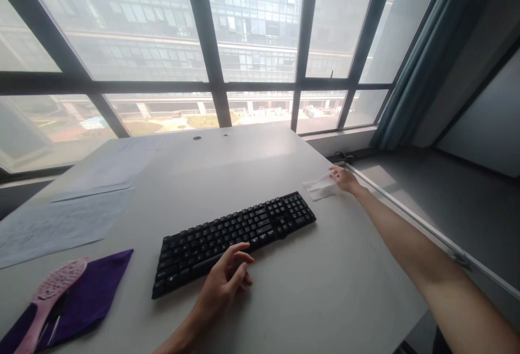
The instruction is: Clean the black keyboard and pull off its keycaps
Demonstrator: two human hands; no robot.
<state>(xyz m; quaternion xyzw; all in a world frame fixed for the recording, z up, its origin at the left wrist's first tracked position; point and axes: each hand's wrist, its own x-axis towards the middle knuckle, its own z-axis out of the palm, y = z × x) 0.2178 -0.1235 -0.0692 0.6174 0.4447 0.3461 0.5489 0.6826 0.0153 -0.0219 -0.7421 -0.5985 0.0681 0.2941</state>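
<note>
A black keyboard (233,237) lies slantwise on the pale desk (317,289). My left hand (225,283) rests at its front edge, fingers loosely curled and apart, touching the desk beside the lower keys and holding nothing. My right hand (345,179) is stretched far out to the desk's right edge, its fingers pinching the corner of a small white wipe or tissue (320,187) that lies flat on the desk just right of the keyboard.
A pink hairbrush (51,289) lies on a purple cloth (87,294) at the near left. Sheets of paper (60,221) cover the left of the desk. Large windows stand behind; a grey ledge with a rail (422,229) runs at right.
</note>
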